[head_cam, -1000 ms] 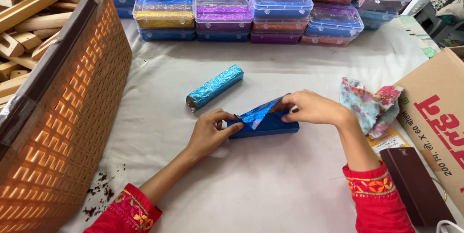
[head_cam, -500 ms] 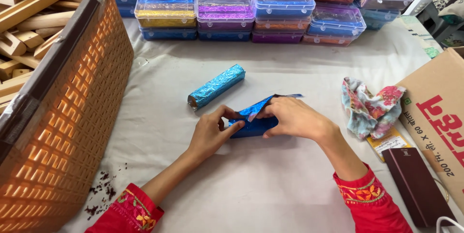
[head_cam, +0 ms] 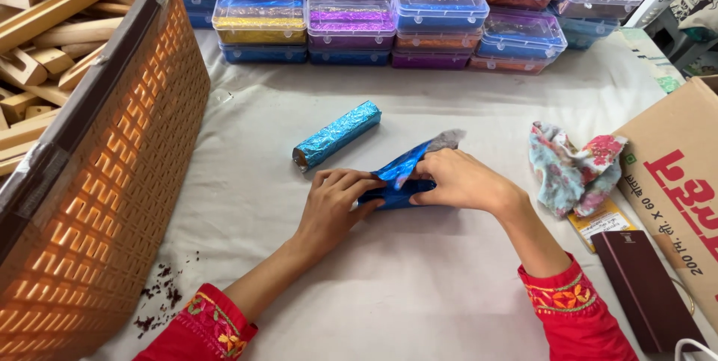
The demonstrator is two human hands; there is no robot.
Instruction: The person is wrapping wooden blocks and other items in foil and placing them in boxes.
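Both hands pinch blue foil [head_cam: 404, 169] around a block: left hand [head_cam: 334, 204] and right hand [head_cam: 460, 179] fingers clamped on it, just below the wrapped blue stick [head_cam: 336, 134]

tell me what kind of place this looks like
Probably a small home workshop for hand-wrapping goods. A basket holds cut wooden pieces, clear plastic boxes of coloured foil are stacked at the back, and both hands fold blue foil round a block beside a finished wrapped bar.
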